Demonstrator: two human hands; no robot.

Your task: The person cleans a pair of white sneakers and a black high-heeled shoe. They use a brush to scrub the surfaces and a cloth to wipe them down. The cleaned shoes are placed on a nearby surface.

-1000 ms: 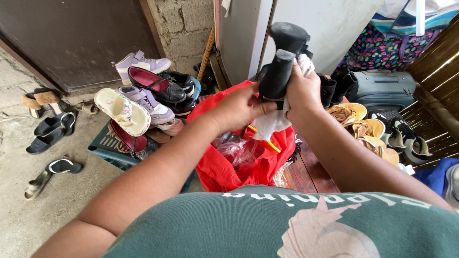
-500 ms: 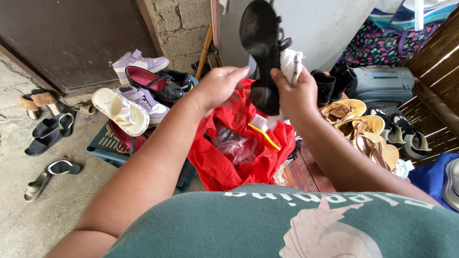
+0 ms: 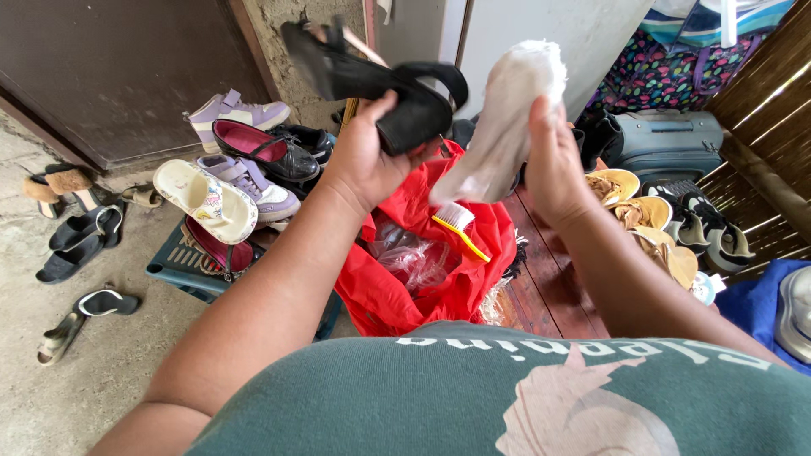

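The black shoe (image 3: 372,80), upright half a second ago, now lies sideways clutched in the left hand (image 3: 367,160), while the right hand (image 3: 553,165) has drawn apart, gripping the white cloth (image 3: 507,118).

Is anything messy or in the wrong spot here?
Yes. The shoes on the blue crate are piled crookedly: a white flip-flop lies slanted across the others. Loose sandals are scattered on the concrete floor. A yellow brush sits in the open red bag instead of in a hand.

Brush (image 3: 460,226) in bag (image 3: 405,287), shoe crate (image 3: 182,268) to its left, suitcase (image 3: 667,143) behind right.
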